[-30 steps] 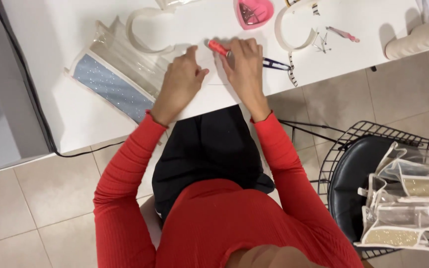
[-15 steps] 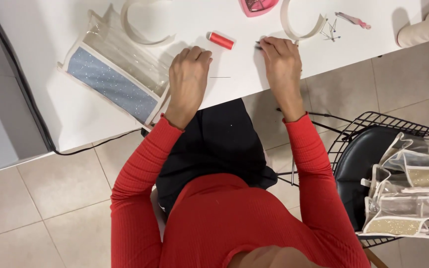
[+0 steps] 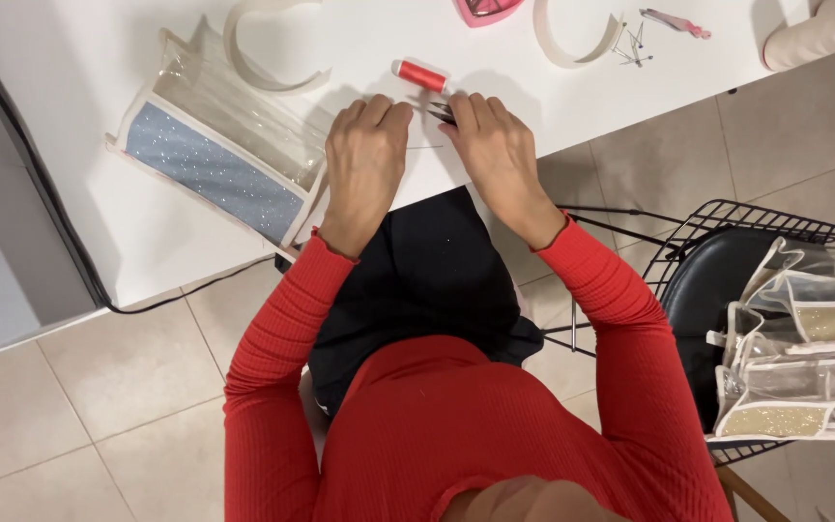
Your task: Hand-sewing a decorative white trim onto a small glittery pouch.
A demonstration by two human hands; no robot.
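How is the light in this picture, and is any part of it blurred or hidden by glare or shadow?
Head view: the light is bright and even, so the white table looks almost washed out. Soft shadows lie under the left hand and right hand. The clear pouch shows faint glare. The red spool is sharp; no motion blur is noticeable.

A white table (image 3: 630, 87) stands over beige floor tiles (image 3: 99, 387); a black wire chair (image 3: 727, 280) sits just beside the table.

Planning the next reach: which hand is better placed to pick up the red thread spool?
Probably the right hand. The red thread spool lies just beyond its fingers, which already touch small dark scissors. The left hand rests flat, slightly farther away.
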